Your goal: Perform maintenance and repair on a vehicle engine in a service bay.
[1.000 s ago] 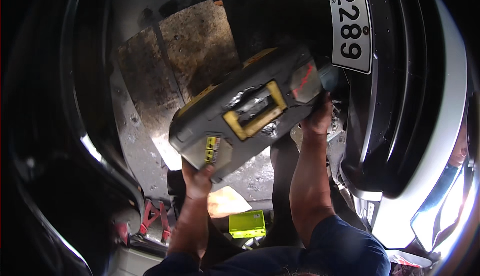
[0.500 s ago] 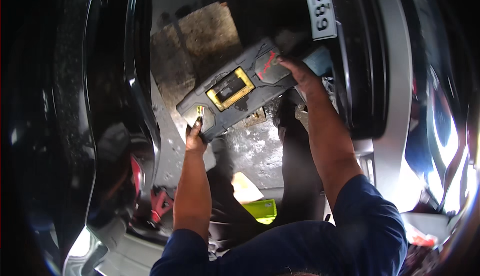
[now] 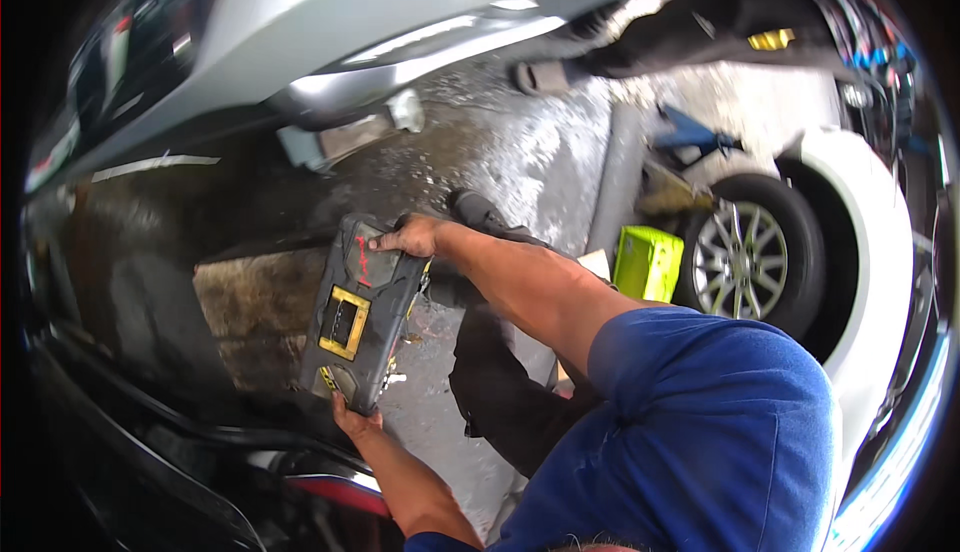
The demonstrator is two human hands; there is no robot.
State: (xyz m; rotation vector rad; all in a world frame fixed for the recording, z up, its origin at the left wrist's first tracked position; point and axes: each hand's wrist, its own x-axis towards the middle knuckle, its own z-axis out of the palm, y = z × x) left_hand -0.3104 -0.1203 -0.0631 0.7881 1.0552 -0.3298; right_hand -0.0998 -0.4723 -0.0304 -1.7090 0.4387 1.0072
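A dark grey hard plastic tool case point(image 3: 386, 314), with a yellow-edged handle recess and red scrawled marks, is held between my two hands over the floor. My right hand point(image 3: 412, 236) grips its far end, thumb lying across the top face. At the near end, my left hand point(image 3: 356, 418) has its thumb on the upper side and its fingers under the edge. The underside of the case and most of my fingers are hidden. The lid looks closed.
A worn board point(image 3: 262, 317) lies left of the case. Silver car bodywork point(image 3: 420, 22) overhangs the far side. To the right are a bright green box point(image 3: 648, 263), a wheel point(image 3: 752, 252) and a white car panel point(image 3: 875, 232). Another person's shoe point(image 3: 545, 77) stands at the back.
My view has swung to the right, bringing the wheel and green box into sight. The case has turned from slanting across to nearly upright in the picture; both hands still hold it.
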